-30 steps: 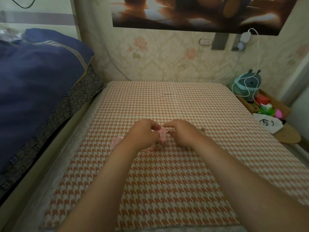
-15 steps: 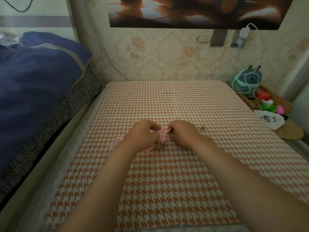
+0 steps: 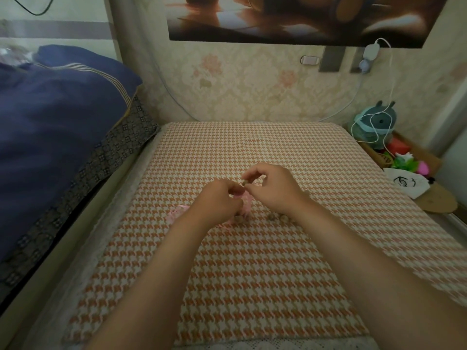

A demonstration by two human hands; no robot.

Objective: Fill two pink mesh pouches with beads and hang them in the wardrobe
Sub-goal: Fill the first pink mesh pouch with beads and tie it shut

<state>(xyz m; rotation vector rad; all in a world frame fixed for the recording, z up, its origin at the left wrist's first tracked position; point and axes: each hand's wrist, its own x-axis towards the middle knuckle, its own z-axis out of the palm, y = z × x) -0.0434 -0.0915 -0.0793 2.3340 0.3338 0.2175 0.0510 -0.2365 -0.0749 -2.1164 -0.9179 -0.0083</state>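
Head view. Your left hand (image 3: pixel 219 198) was closed on the mouth of a pink mesh pouch (image 3: pixel 244 202) that rested on the table (image 3: pixel 252 274) with its houndstooth cover. Your right hand (image 3: pixel 274 189) pinched a single bead (image 3: pixel 244 182) between thumb and forefinger, just above the pouch opening. More loose beads (image 3: pixel 278 217) lay on the cover just beside your right wrist, and at least one bead sat at the pouch's lower edge; whether it was inside the mesh cannot be told. A second patch of pink material (image 3: pixel 174 213) lay by your left forearm, judged to be the second pouch, apparently flat and unfilled.

Task status, as a judgement: filling of the first pouch was in progress. Remaining steps were loading the loose beads, closing the pouch, filling the second pouch, and hanging both. No wardrobe appeared in this view.

Markings: a white bag (image 3: pixel 406 184) at the right carried a black printed design, not legible as text. No brand or label could be read.
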